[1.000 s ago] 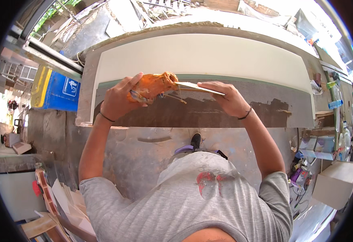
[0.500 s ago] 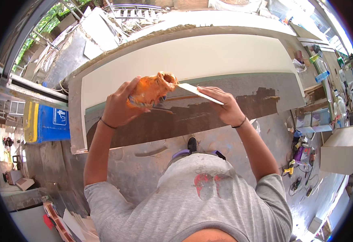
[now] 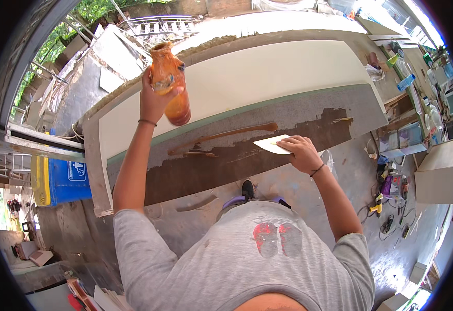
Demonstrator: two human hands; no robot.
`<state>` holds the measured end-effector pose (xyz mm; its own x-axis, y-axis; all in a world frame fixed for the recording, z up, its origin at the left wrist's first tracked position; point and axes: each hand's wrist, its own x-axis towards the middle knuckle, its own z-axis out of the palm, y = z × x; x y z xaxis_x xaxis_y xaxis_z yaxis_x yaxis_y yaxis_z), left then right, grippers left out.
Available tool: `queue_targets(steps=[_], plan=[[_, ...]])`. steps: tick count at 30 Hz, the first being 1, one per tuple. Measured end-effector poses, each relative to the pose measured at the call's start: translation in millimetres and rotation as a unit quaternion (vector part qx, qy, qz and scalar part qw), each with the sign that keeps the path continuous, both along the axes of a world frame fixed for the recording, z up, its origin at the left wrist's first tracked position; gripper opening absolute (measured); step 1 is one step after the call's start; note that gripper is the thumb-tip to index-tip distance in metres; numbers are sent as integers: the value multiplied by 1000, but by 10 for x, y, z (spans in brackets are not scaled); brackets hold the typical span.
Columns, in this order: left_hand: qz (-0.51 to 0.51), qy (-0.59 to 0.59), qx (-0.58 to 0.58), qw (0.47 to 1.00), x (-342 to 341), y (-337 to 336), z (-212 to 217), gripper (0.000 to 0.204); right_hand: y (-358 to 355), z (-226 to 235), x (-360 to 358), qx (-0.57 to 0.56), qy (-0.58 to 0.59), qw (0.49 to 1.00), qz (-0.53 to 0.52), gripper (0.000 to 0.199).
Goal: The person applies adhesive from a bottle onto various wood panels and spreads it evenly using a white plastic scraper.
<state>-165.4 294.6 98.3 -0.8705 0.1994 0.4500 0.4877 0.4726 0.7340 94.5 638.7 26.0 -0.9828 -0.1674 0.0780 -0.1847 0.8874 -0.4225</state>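
My left hand (image 3: 155, 101) is wrapped round an orange, smeared bottle (image 3: 178, 109), held almost upright with its open mouth at the top, over the far left edge of the bench. Between my right hand's (image 3: 304, 153) fingers and thumb is a flat, pale spreader (image 3: 269, 144), just over the near part of a grey sheet (image 3: 283, 109). A brown streak of glue (image 3: 236, 129) curves across that sheet. Nearer to me, a dark brown coated area (image 3: 221, 171) with a ragged edge covers much of it.
A cream board (image 3: 268, 70) lies beyond the grey sheet on the bench. A blue bin with a yellow side (image 3: 66, 179) stands at the left. Power tools and cords (image 3: 389, 194) lie on the floor at right, near a pale box (image 3: 437, 182). Plastic bottles (image 3: 406, 82) sit farther right.
My left hand has moved left and away, turning the bottle from tilted to nearly upright. My right hand has drawn the spreader a little nearer to me. The glue streak now shows fully.
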Motion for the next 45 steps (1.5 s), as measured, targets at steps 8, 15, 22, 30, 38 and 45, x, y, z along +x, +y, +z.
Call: queue_targets(steps=[8, 15, 22, 30, 38, 45], plan=[[106, 54, 11, 993, -686, 255, -656, 97, 139, 74, 152, 34, 15, 999, -20, 38], [131, 28, 32, 990, -774, 171, -889, 97, 238, 54, 41, 134, 98, 983, 78, 30], [306, -21, -65, 950, -801, 73, -1273, 124, 38, -164, -683, 183, 148, 944, 230, 29], [169, -245, -262, 918, 511, 1585, -1412, 127, 181, -679, -1061, 193, 73, 927, 314, 19], [206, -315, -353, 857, 629, 1989, -1831, 119, 1963, -301, -793, 299, -78, 892, 329, 14], [256, -333, -415, 807, 552, 2213, -1542, 106, 3916, -101, -444, 279, -130, 928, 210, 32]])
